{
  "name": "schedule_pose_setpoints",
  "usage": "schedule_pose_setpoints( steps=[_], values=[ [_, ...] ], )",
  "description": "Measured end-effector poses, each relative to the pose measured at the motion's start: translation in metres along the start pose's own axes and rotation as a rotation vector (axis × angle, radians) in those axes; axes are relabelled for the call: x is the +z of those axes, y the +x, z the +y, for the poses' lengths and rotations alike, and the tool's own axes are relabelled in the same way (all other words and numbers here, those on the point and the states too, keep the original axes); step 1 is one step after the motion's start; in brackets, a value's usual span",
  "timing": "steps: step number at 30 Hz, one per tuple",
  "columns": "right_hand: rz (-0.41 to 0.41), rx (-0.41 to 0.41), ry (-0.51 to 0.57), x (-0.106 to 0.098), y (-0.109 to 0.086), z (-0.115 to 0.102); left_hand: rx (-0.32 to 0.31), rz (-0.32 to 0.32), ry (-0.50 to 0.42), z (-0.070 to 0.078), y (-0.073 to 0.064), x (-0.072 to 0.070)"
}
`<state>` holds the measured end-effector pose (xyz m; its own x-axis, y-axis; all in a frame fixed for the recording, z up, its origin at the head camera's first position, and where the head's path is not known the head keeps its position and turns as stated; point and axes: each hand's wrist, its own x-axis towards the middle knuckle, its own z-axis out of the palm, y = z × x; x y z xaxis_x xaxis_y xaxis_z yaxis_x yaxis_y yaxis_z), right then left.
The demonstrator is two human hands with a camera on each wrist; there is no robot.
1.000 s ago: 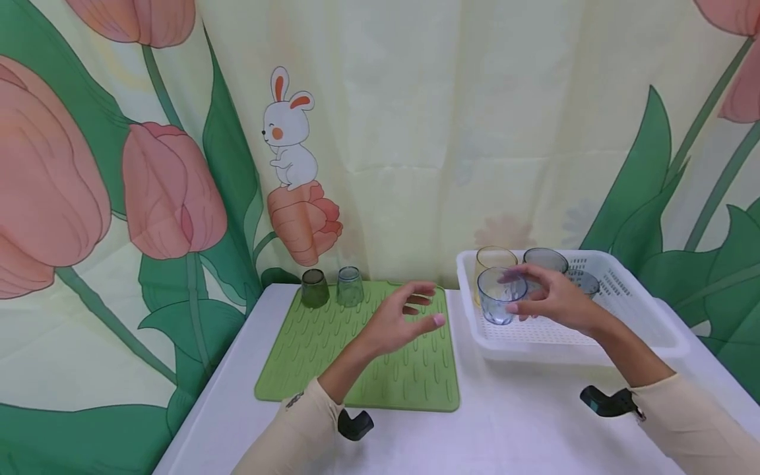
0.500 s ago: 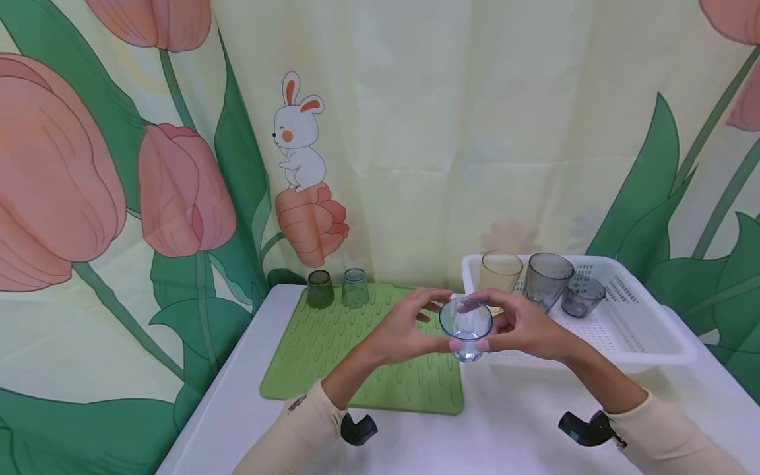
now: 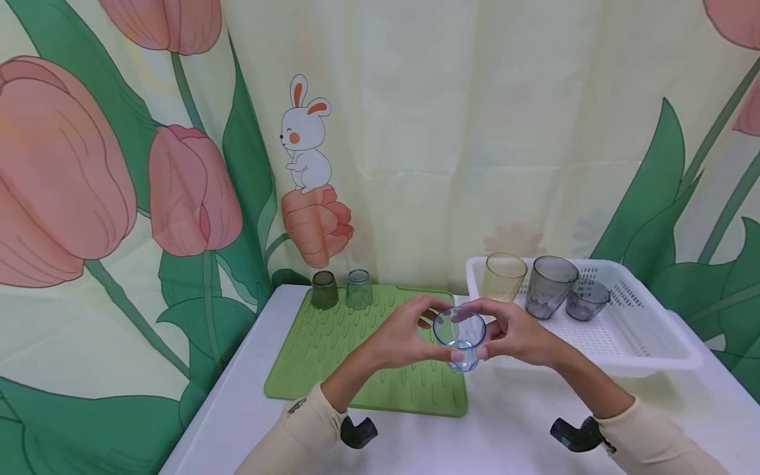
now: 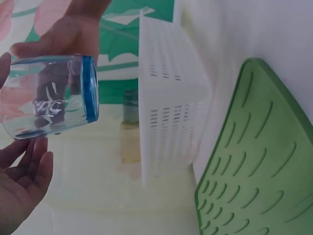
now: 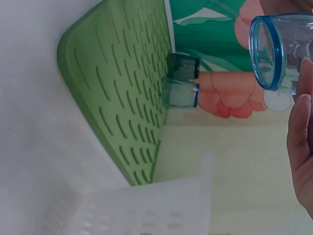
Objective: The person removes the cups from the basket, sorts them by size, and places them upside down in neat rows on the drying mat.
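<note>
A clear glass tumbler (image 3: 460,338) with a bluish tint hangs between both hands in front of the body, its wide rim tilted up toward the head camera. Its thick blue base (image 4: 90,88) and raised lettering on the wall show in the left wrist view. My left hand (image 3: 404,335) holds the tumbler from the left, thumb on the near side and fingers on the far side. From the right, my right hand (image 3: 525,336) grips it likewise, fingers at the far rim and thumb at the near wall. The other wrist view shows the glass only partly.
A green ribbed mat (image 3: 410,399) lies below and left. At its back, a dark olive glass (image 3: 324,290) and a blue-grey glass (image 3: 359,289) stand upside down. The white basket (image 3: 659,366) holds a yellow glass (image 3: 501,280), a tall grey glass (image 3: 549,290) and a short grey glass (image 3: 586,302).
My right hand has carried the tumbler left and down from over the basket. My left hand has moved right to meet it and has taken hold. The head view has shifted slightly.
</note>
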<state>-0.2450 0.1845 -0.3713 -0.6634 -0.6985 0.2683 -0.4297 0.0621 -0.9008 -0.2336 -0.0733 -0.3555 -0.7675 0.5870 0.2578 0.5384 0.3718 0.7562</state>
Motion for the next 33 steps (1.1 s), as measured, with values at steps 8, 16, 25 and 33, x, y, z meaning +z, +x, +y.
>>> schedule_pose_setpoints(
  steps=[8, 16, 25, 33],
  values=[
    [-0.005, -0.058, 0.074, 0.005, 0.002, 0.009, -0.01, 0.013, -0.006, 0.002, -0.002, -0.004],
    [-0.033, -0.025, 0.187, 0.022, -0.002, 0.024, -0.013, 0.062, -0.033, 0.008, -0.002, -0.01],
    [0.027, 0.012, 0.206, 0.054, 0.001, 0.042, -0.014, 0.087, -0.036, 0.009, -0.005, -0.012],
    [0.143, 0.044, 0.157, 0.064, 0.003, 0.048, -0.032, 0.089, -0.043, 0.004, -0.009, -0.013]
  ],
)
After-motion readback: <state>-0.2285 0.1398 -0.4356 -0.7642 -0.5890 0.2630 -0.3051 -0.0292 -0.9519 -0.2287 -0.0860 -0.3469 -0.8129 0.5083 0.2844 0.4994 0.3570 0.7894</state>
